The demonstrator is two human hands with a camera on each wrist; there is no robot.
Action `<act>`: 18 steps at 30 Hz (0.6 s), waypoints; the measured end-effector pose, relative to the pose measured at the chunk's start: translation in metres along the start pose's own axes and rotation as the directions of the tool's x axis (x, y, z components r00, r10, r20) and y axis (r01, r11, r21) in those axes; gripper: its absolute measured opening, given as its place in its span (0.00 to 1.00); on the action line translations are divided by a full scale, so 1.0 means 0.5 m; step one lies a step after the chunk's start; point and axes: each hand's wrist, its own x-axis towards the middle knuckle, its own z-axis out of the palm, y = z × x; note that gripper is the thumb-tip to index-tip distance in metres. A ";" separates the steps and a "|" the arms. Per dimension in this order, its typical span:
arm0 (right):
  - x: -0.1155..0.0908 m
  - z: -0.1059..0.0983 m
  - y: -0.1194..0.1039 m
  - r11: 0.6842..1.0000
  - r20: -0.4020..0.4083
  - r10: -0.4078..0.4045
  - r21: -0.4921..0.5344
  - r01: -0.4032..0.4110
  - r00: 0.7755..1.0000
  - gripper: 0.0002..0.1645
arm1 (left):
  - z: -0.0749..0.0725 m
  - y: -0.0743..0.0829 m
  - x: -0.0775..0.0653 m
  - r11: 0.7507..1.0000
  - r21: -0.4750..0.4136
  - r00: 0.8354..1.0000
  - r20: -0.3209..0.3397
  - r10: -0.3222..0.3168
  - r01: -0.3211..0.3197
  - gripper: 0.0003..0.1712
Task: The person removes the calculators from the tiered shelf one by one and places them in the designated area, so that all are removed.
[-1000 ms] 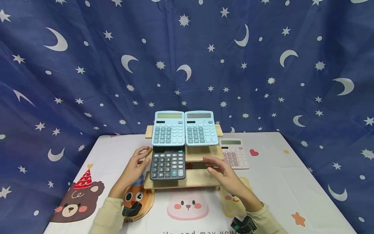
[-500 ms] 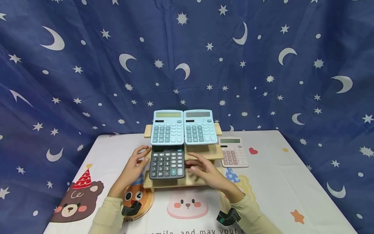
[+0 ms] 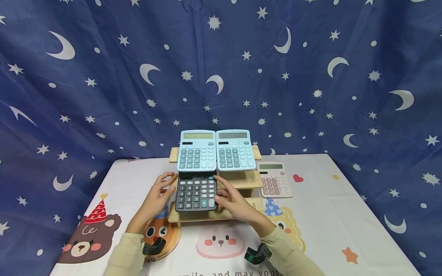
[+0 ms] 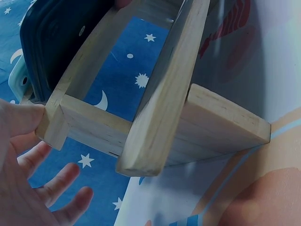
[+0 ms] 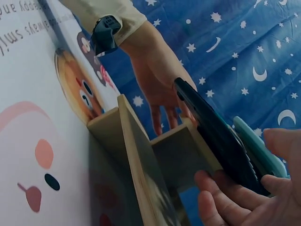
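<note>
In the head view, the black calculator is being borne at the lower left of the wooden stand, face up, just below a blue calculator; a second blue calculator is sitting beside that one, and a pink calculator is lying on the tablecloth at the right. The right edge of the black calculator is being pinched by the right hand, thumb over the face near the bottom corner, while the left hand is being held beside the left edge. For this handling to go well, both sides should probably be being guided evenly, with the keys being spared pressure and the blue calculator above not being nudged. In the left wrist view, what is being hidden from above is being revealed: the left fingers are being held spread beyond the stand's end, one tip is apparently being rested against the wood, and no firm hold on the calculator is being shown. In the right wrist view, the calculator's dark underside is being exposed, tilted, with right fingertips being tucked beneath it; how firmly they are being pressed cannot be told.
</note>
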 end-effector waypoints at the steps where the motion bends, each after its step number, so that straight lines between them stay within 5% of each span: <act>1: 0.002 0.001 0.001 1.000 0.001 -0.002 0.015 0.002 1.000 0.42 | 0.000 0.000 0.000 1.000 -0.001 1.000 0.000 -0.002 0.002 0.27; 18: 0.000 0.012 0.016 0.971 -0.013 0.003 0.239 0.000 1.000 0.46 | 0.000 0.003 0.000 1.000 0.003 1.000 0.001 -0.008 0.008 0.26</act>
